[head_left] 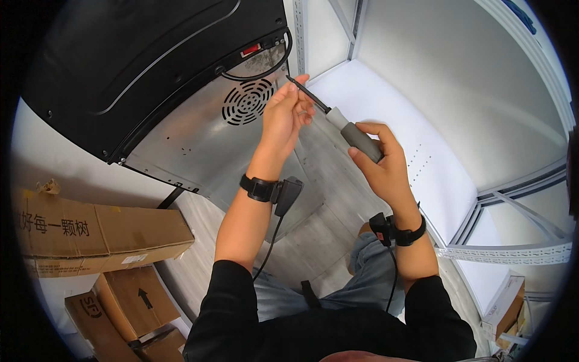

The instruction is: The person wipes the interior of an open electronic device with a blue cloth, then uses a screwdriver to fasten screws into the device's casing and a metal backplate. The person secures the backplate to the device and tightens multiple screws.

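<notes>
In my right hand (389,166) is a screwdriver (360,141) with a thick grey handle, a light collar and a dark shaft. My fingers wrap its handle, and it slants up to the left. Near its tip, my left hand (283,120) is closed, thumb and forefinger pinching about the shaft. Whether a small screw sits at the tip is too small to tell. The tip is close to the right edge of a metal panel (199,136) on a black appliance (151,60). A black cable (256,78) loops just left of the tip.
The panel has a round slotted vent (248,102) and a red switch (251,50) above it. A white shelf (386,120) in a metal frame (506,253) stands on the right. Cardboard boxes (142,232) are stacked at the lower left. Grey floorboards (301,253) lie below my hands.
</notes>
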A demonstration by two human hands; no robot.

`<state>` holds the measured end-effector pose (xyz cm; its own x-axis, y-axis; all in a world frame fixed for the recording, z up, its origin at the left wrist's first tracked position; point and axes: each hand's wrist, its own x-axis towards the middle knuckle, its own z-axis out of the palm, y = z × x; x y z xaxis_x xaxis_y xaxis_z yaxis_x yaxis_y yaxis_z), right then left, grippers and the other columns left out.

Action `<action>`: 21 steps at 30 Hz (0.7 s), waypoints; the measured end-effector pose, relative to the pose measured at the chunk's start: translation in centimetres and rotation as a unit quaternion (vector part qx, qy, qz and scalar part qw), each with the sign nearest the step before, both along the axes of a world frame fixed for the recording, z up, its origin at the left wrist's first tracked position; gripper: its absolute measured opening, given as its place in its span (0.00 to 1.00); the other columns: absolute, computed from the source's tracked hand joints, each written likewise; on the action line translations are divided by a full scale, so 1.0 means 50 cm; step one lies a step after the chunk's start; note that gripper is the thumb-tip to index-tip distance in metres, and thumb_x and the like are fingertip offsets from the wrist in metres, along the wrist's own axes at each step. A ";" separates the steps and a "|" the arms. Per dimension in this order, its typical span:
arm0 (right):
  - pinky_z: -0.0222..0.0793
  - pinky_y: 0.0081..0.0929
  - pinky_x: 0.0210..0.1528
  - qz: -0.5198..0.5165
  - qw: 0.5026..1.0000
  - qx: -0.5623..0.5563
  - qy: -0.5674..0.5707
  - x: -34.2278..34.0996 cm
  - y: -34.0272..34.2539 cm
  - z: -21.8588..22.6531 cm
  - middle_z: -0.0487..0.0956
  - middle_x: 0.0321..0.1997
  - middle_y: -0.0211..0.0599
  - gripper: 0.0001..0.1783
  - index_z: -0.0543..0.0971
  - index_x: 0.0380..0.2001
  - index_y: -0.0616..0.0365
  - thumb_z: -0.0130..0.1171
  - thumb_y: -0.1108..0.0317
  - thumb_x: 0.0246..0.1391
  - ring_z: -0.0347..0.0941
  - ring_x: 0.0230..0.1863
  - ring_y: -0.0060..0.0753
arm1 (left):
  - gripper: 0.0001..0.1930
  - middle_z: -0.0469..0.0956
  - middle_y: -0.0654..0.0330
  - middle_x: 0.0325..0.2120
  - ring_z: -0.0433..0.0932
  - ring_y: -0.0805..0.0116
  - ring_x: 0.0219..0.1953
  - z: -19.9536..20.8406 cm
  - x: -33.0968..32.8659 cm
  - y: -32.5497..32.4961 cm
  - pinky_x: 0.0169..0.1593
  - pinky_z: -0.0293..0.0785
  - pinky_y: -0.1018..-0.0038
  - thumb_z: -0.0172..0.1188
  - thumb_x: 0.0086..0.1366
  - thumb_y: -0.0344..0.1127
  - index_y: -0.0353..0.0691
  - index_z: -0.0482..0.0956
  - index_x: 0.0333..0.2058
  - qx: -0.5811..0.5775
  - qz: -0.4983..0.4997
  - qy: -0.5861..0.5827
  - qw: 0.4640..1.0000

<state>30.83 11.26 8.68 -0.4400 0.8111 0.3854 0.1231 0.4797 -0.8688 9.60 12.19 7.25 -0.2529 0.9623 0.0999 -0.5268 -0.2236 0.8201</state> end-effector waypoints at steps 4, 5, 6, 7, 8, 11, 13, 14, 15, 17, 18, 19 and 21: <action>0.70 0.26 0.42 -0.055 0.992 0.109 0.022 -0.013 -0.001 -0.003 0.73 0.43 0.40 0.19 0.76 0.44 0.62 0.64 0.78 0.45 0.73 0.42 0.34 | 0.18 0.76 0.65 0.25 0.70 0.77 0.23 0.004 -0.008 0.012 0.28 0.62 0.80 0.43 0.73 0.38 0.34 0.67 0.55 0.024 0.024 0.026 0.999; 0.70 0.27 0.43 -0.059 0.993 0.102 0.027 -0.016 -0.004 -0.003 0.72 0.43 0.40 0.20 0.76 0.44 0.62 0.64 0.79 0.44 0.73 0.42 0.35 | 0.18 0.76 0.65 0.24 0.69 0.77 0.23 0.007 -0.010 0.012 0.28 0.62 0.80 0.43 0.72 0.38 0.34 0.67 0.55 0.030 0.026 0.026 0.999; 0.70 0.27 0.42 -0.064 0.991 0.115 0.023 -0.018 -0.006 -0.004 0.72 0.43 0.40 0.20 0.76 0.44 0.62 0.64 0.79 0.45 0.73 0.42 0.35 | 0.18 0.76 0.65 0.24 0.69 0.77 0.23 0.008 -0.012 0.014 0.28 0.62 0.81 0.44 0.72 0.38 0.34 0.67 0.55 0.034 0.030 0.026 0.999; 0.70 0.26 0.42 -0.068 0.989 0.129 0.019 -0.020 -0.008 -0.005 0.72 0.43 0.40 0.20 0.76 0.44 0.62 0.64 0.79 0.45 0.73 0.42 0.34 | 0.18 0.76 0.65 0.24 0.69 0.77 0.23 0.007 -0.013 0.016 0.27 0.62 0.81 0.44 0.72 0.38 0.34 0.67 0.55 0.030 0.030 0.027 0.999; 0.70 0.26 0.42 -0.072 0.987 0.143 0.015 -0.022 -0.009 -0.006 0.72 0.43 0.40 0.20 0.76 0.45 0.62 0.64 0.79 0.45 0.73 0.42 0.34 | 0.18 0.76 0.64 0.24 0.69 0.78 0.23 0.005 -0.014 0.018 0.27 0.62 0.81 0.44 0.72 0.38 0.34 0.67 0.55 0.027 0.031 0.027 0.999; 0.70 0.27 0.42 -0.075 0.987 0.141 0.020 -0.024 -0.012 -0.004 0.72 0.43 0.40 0.20 0.76 0.45 0.62 0.64 0.79 0.45 0.73 0.41 0.35 | 0.18 0.77 0.64 0.24 0.69 0.78 0.23 0.005 -0.015 0.022 0.27 0.62 0.82 0.45 0.72 0.38 0.33 0.68 0.55 0.021 0.034 0.035 0.999; 0.70 0.27 0.42 -0.076 0.986 0.144 0.023 -0.025 -0.012 -0.009 0.72 0.43 0.40 0.20 0.76 0.45 0.62 0.64 0.79 0.46 0.73 0.41 0.35 | 0.18 0.77 0.63 0.24 0.69 0.78 0.23 0.004 -0.015 0.023 0.27 0.63 0.82 0.45 0.72 0.38 0.33 0.68 0.55 0.022 0.037 0.040 0.998; 0.70 0.27 0.42 -0.076 0.986 0.145 0.025 -0.026 -0.012 -0.011 0.72 0.43 0.41 0.20 0.76 0.45 0.62 0.64 0.79 0.46 0.73 0.41 0.36 | 0.18 0.77 0.63 0.24 0.69 0.78 0.23 0.003 -0.015 0.024 0.27 0.63 0.82 0.45 0.72 0.38 0.33 0.68 0.55 0.025 0.038 0.040 0.998; 0.70 0.27 0.42 -0.078 0.986 0.144 0.026 -0.027 -0.010 -0.016 0.72 0.43 0.41 0.20 0.76 0.45 0.62 0.64 0.78 0.46 0.73 0.41 0.36 | 0.18 0.77 0.63 0.24 0.69 0.79 0.23 0.000 -0.016 0.024 0.27 0.63 0.82 0.45 0.72 0.37 0.32 0.68 0.55 0.027 0.039 0.041 0.998; 0.70 0.28 0.42 -0.082 0.986 0.142 0.027 -0.028 -0.007 -0.023 0.72 0.43 0.41 0.20 0.76 0.45 0.62 0.64 0.78 0.46 0.73 0.41 0.36 | 0.18 0.77 0.63 0.24 0.69 0.79 0.23 0.000 -0.016 0.028 0.27 0.63 0.82 0.45 0.72 0.37 0.32 0.68 0.54 0.034 0.037 0.040 0.998; 0.70 0.28 0.42 -0.085 0.986 0.143 0.028 -0.030 -0.008 -0.024 0.72 0.43 0.41 0.20 0.76 0.45 0.62 0.64 0.78 0.46 0.73 0.41 0.36 | 0.18 0.77 0.63 0.24 0.68 0.79 0.23 0.001 -0.018 0.027 0.27 0.63 0.82 0.45 0.72 0.37 0.31 0.68 0.54 0.038 0.037 0.039 0.998; 0.70 0.28 0.42 -0.088 0.985 0.144 0.029 -0.033 -0.010 -0.023 0.72 0.43 0.41 0.20 0.76 0.45 0.62 0.64 0.77 0.46 0.73 0.41 0.36 | 0.18 0.77 0.63 0.24 0.69 0.80 0.22 0.002 -0.017 0.026 0.27 0.64 0.83 0.45 0.72 0.37 0.31 0.68 0.54 0.031 0.041 0.045 0.998; 0.70 0.28 0.42 -0.092 0.985 0.141 0.030 -0.034 -0.010 -0.023 0.72 0.43 0.41 0.19 0.76 0.45 0.62 0.64 0.77 0.46 0.73 0.41 0.36 | 0.19 0.77 0.65 0.23 0.69 0.82 0.21 0.006 -0.016 0.025 0.26 0.64 0.84 0.45 0.72 0.38 0.30 0.67 0.55 0.019 0.049 0.055 0.997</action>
<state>29.15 10.74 7.53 -0.2648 0.7324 0.6273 0.1841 0.6770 -0.7126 8.78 13.42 7.56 -0.3309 0.9287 0.1675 -0.4091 -0.3012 0.8613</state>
